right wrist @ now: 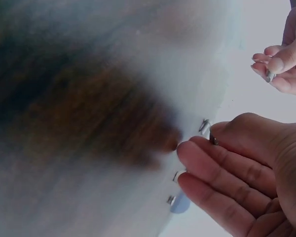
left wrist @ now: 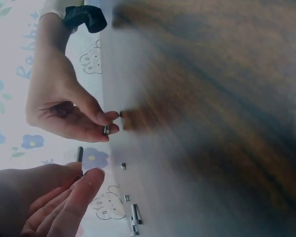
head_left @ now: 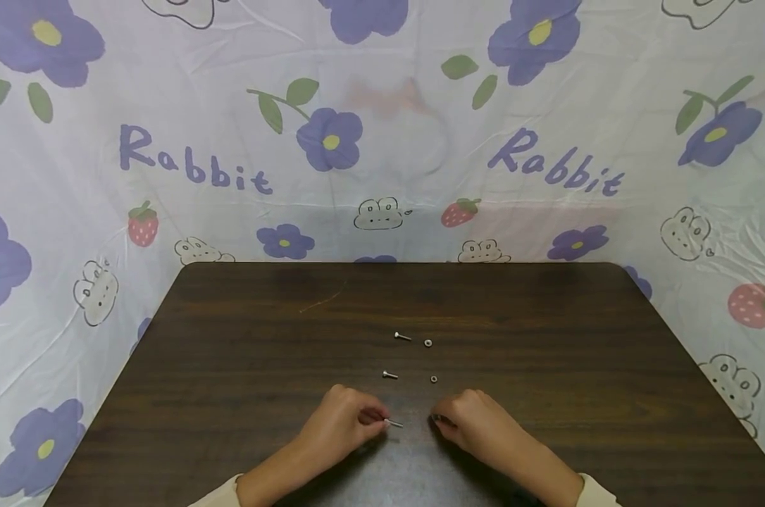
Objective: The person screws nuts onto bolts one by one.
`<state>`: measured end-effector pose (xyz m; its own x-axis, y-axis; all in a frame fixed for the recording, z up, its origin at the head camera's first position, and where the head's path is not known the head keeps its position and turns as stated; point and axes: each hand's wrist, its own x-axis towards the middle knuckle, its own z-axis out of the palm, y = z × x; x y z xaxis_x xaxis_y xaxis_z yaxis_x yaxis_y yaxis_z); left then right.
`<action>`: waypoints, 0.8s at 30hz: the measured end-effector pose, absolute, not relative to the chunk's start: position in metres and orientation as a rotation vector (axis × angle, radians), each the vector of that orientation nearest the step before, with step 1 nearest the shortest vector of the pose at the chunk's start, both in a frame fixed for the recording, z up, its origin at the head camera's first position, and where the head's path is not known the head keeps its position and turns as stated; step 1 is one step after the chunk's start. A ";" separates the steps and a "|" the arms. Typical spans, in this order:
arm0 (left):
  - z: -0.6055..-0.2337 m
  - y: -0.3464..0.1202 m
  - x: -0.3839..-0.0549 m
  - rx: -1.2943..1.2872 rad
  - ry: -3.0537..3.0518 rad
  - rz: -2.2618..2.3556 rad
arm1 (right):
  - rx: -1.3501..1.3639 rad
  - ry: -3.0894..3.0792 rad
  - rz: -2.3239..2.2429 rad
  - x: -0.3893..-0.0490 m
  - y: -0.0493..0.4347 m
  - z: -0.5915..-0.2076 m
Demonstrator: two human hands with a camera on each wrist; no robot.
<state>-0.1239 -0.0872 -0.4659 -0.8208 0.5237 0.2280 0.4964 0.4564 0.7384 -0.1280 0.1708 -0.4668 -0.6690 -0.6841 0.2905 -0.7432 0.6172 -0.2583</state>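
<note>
My left hand [head_left: 347, 419] pinches a small silver bolt [head_left: 394, 423] between thumb and fingers near the front middle of the table. In the left wrist view the threaded shank of that bolt [left wrist: 79, 154] sticks out past the fingertips. A short way to the right, my right hand [head_left: 474, 426] pinches a small metal nut [left wrist: 106, 130] at its fingertips. The right wrist view shows only the dark edge of this nut [right wrist: 213, 140] beside the thumb. Bolt and nut are apart, with a gap between the hands.
Beyond the hands lie two more bolts, a nearer bolt [head_left: 390, 375] and a farther bolt [head_left: 402, 336]. Right of them are a nearer nut [head_left: 434, 379] and a farther nut [head_left: 428, 343]. A patterned cloth [head_left: 382, 155] hangs behind the dark wooden table [head_left: 230, 352].
</note>
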 end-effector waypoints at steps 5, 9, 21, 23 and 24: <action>-0.466 -0.088 -0.125 0.909 2.654 1.386 | 1.212 -2.652 0.604 -0.128 0.172 -0.469; -0.468 -0.088 -0.127 0.895 2.630 1.479 | 1.205 -2.605 0.632 -0.130 0.172 -0.469; -0.457 -0.085 -0.135 0.838 2.562 1.708 | 1.165 -2.355 0.643 -0.138 0.173 -0.451; -0.453 -0.083 -0.136 0.836 2.553 1.739 | 1.166 -2.324 0.661 -0.140 0.173 -0.447; -0.451 -0.082 -0.137 0.836 2.554 1.753 | 1.166 -2.315 0.677 -0.140 0.172 -0.445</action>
<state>-0.1370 -0.0821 -0.4512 -0.8623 0.3778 0.3373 0.4506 0.2683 0.8514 -0.1404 0.1722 -0.4453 -0.5356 -0.6001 0.5942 -0.8256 0.5198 -0.2193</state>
